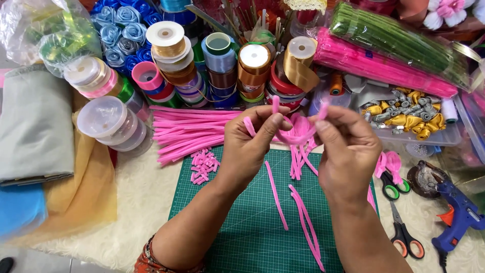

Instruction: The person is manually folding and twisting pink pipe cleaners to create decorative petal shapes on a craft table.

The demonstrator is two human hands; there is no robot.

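Observation:
My left hand (248, 144) and my right hand (347, 146) are raised over a green cutting mat (242, 227). Between them they hold a pink pipe cleaner (294, 137), bent into a loop, with its ends pinched in the fingers of each hand. Just behind the loop hangs a bundle of bent pink pipe cleaners (299, 156), partly hidden by my hands. Loose pink pipe cleaners (305, 222) lie on the mat below. A pile of short pink cut pieces (203, 166) sits at the mat's upper left corner.
A heap of straight pink pipe cleaners (187, 131) lies left of my hands. Ribbon spools (222, 60) crowd the back. Packs of pink and green pipe cleaners (389, 50) lie back right. Two scissors (401, 222), a blue glue gun (457, 215) and a tray of small bells (409, 114) are at the right. Folded fabric (35, 131) lies left.

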